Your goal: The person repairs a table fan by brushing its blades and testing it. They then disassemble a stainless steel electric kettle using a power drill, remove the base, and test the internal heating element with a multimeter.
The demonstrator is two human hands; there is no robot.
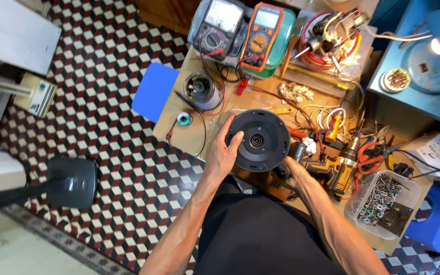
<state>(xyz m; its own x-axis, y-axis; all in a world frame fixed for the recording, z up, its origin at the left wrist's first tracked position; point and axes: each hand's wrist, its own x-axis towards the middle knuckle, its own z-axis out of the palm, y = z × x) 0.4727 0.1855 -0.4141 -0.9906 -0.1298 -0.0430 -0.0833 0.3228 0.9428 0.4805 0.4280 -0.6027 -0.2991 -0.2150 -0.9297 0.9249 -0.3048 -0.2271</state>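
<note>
A round black plastic housing (258, 140) with a hub hole in its middle is held over the low wooden workbench (179, 133). My left hand (225, 152) grips its left rim, fingers curled over the edge. My right hand (291, 172) holds it from below at the lower right, mostly hidden under the disc. A small grey motor unit (201, 90) with red and black wires stands on the bench beyond my left hand.
Two multimeters (240, 31) lie at the bench's far edge beside a coil of wires (329, 43). A yellow cordless drill (334, 170), pliers (375, 150) and a clear tub of screws (383, 201) sit right. A fan base (72, 182) rests on the tiled floor at left.
</note>
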